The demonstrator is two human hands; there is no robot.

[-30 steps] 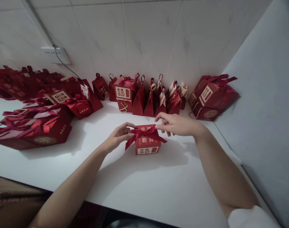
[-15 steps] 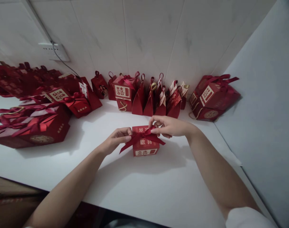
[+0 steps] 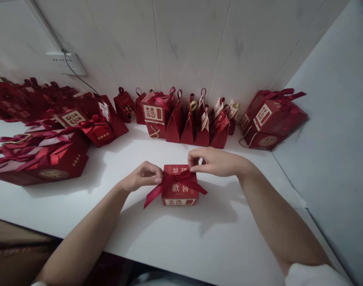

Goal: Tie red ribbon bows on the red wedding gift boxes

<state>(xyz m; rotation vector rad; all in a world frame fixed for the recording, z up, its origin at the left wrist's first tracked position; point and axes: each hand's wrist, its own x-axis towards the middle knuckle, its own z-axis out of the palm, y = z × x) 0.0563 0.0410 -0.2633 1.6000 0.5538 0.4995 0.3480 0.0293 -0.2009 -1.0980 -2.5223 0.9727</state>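
Observation:
In the head view a small red gift box [image 3: 180, 193] with gold and white characters stands on the white table. A dark red ribbon [image 3: 171, 179] is tied in a bow across its top, two tails hanging out to the left and right. My left hand [image 3: 145, 174] pinches the ribbon at the box's left side between thumb and fingers. At the upper right of the bow, my right hand [image 3: 211, 161] has thumb and forefinger closed on a ribbon loop. The knot lies between both hands, over the box's middle.
Several red triangular gift boxes [image 3: 189, 127] line the wall behind. A larger red box [image 3: 267, 119] stands at the back right. More red ribboned boxes [image 3: 62, 159] crowd the left side. A wall socket [image 3: 66, 63] with a cable is above them.
The box sits slightly lower and further left in view. My left hand has shifted a little left, and the bow looks more drawn out between my hands.

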